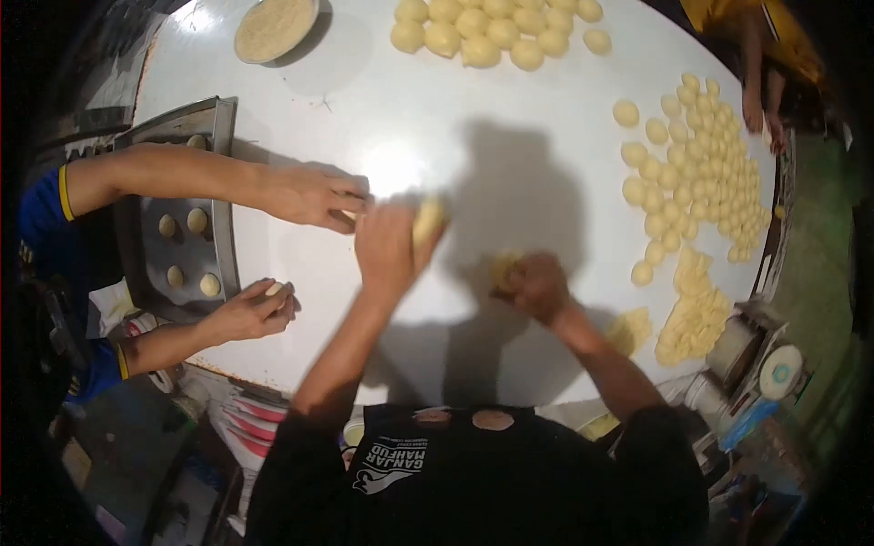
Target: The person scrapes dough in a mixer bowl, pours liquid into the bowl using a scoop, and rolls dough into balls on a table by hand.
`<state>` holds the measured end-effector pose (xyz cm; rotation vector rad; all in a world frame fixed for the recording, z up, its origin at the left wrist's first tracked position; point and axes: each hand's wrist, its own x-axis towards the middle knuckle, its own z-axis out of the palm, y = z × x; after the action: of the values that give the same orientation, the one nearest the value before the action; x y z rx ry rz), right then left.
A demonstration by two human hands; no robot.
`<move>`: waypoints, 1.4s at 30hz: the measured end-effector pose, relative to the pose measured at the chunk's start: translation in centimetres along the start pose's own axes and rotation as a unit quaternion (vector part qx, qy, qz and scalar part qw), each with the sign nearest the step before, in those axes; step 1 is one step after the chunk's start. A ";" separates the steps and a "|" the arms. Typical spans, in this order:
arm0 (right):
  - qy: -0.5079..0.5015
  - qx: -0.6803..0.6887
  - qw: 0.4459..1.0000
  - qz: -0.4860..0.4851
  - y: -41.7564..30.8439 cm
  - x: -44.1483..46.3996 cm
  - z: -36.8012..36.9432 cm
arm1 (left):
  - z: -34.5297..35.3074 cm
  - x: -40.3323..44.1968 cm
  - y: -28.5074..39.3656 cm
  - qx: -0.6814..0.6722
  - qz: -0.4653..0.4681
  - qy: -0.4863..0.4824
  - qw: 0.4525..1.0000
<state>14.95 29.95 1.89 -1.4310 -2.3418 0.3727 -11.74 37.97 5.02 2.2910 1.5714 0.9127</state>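
Note:
My left hand point(387, 246) is raised over the white table, its fingers closed around a pale yellow dough piece point(428, 221); both are blurred by motion. To its right, my right hand point(539, 289) grips another lump of yellow dough point(506, 269), mostly covered by the fingers. Near my right forearm lies a flat dough piece point(630, 329), and beyond it a heap of cut dough pieces point(694, 318). Many round dough balls point(678, 173) spread over the right side of the table.
At the left, a co-worker's hands point(314, 196) work beside mine; the other hand point(258, 311) holds a small dough ball. A metal baking tray point(223, 136) with several balls stands there. A bowl of crumbs point(273, 29) and larger dough balls point(501, 35) sit at the far edge.

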 end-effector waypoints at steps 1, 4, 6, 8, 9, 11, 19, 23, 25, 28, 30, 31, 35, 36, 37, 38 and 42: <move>-0.021 -0.017 1.000 0.010 0.3 -0.9 0.3 | -1.0 -4.7 1.6 -0.001 -0.003 -0.041 0.999; 0.060 -0.013 0.997 0.053 -2.8 3.7 3.9 | -2.5 -15.2 3.5 0.006 -0.027 -0.179 0.983; 0.102 0.134 0.981 0.098 -5.2 2.9 6.0 | -2.7 -15.9 2.9 0.003 -0.008 -0.093 0.996; 0.060 0.136 0.989 0.024 -4.7 -4.2 3.9 | -5.0 -17.5 0.7 0.032 -0.017 -0.112 0.993; 0.006 0.150 0.987 -0.055 -4.3 -6.3 2.9 | -5.7 -18.1 -1.1 0.072 -0.016 -0.140 0.987; 0.040 0.067 0.997 -0.011 -2.3 -3.8 1.8 | -2.8 -15.1 -2.0 0.096 -0.001 -0.088 0.991; -0.005 0.005 1.000 0.000 -4.9 -7.7 3.2 | -2.7 -19.5 -2.4 -0.124 0.096 -0.215 0.964; -0.018 -0.035 0.998 0.045 -4.3 -2.4 4.0 | 2.0 -12.9 0.9 -0.049 0.040 -0.090 0.994; 0.026 -0.001 1.000 -0.012 -6.8 -5.3 5.5 | 2.1 -14.6 2.6 -0.137 0.017 -0.128 0.982; 0.076 0.048 0.990 -0.108 -5.9 -4.6 5.8 | -2.3 -19.2 -3.5 -0.214 0.103 -0.226 0.945; -0.036 0.021 0.999 -0.002 -3.3 -3.1 4.8 | -1.6 -16.5 -6.0 0.026 0.095 -0.175 0.980; -0.052 0.038 0.998 0.002 -5.4 -2.1 5.6 | -1.0 -14.2 -3.4 -0.001 0.023 -0.122 0.992; 0.055 0.003 0.995 0.081 -8.4 -1.2 6.8 | 0.1 -17.3 0.3 -0.139 0.053 -0.153 0.977; 0.053 0.012 0.997 -0.057 -7.5 -3.3 6.3 | -1.3 -18.1 -0.9 -0.183 0.091 -0.139 0.969; -0.013 0.101 0.993 -0.055 -5.0 -3.6 5.1 | -2.0 -17.6 -3.9 -0.167 0.108 -0.139 0.970; -0.015 0.102 0.993 -0.065 -4.2 -1.2 5.1 | -2.1 -17.3 -6.2 -0.152 0.118 -0.143 0.971; -0.016 0.008 0.987 0.158 -6.7 2.5 5.6 | 1.3 -13.0 -0.6 -0.068 -0.090 -0.073 0.991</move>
<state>6.10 28.99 0.09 -1.8054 -2.1274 0.5007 -14.53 26.73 -1.07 2.0354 1.5707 0.7645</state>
